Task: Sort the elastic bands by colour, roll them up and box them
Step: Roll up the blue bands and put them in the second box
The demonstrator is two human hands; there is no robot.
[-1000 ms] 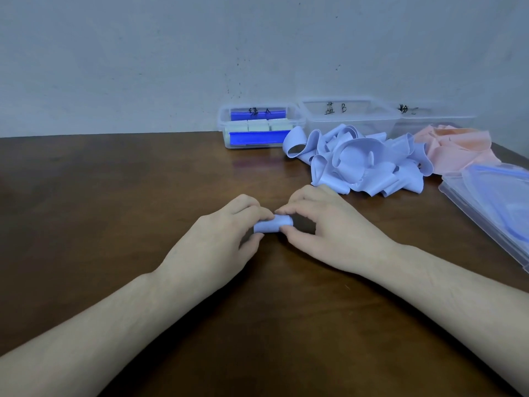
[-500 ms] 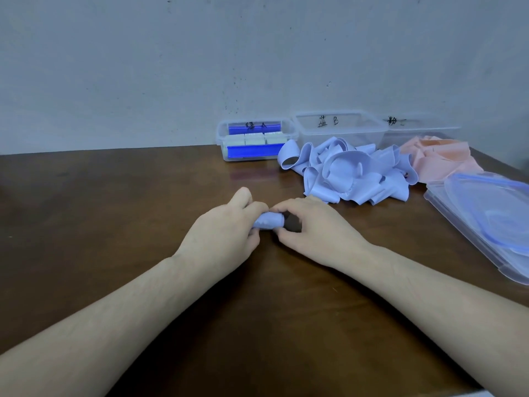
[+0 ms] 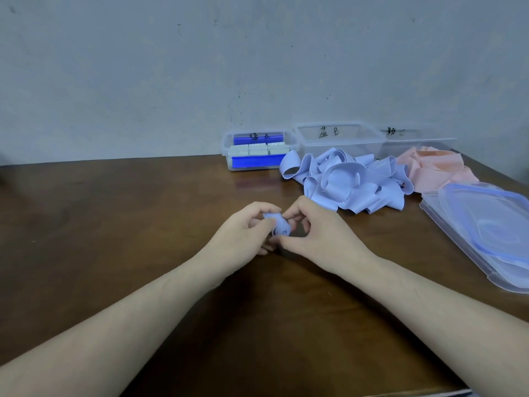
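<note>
A small rolled pale-blue elastic band (image 3: pixel 279 226) sits between my two hands above the middle of the brown table (image 3: pixel 114 224). My left hand (image 3: pixel 243 236) pinches its left end with thumb and fingers. My right hand (image 3: pixel 317 233) pinches its right side; the roll's spiral end faces me. A heap of loose pale-blue bands (image 3: pixel 346 181) lies behind my right hand. Pink bands (image 3: pixel 438 167) lie further right. Three clear boxes stand at the wall: a left one (image 3: pixel 259 151) holding pale rolls, an empty middle one (image 3: pixel 340 137), and a right one (image 3: pixel 418 138).
Clear box lids with blue seals (image 3: pixel 483 230) are stacked at the right table edge. The wall rises directly behind the boxes. Bare tabletop stretches to the left of my hands.
The roll has been lifted and turned so that its spiral end shows. Both hands stay on it. The camera has tilted upward a little.
</note>
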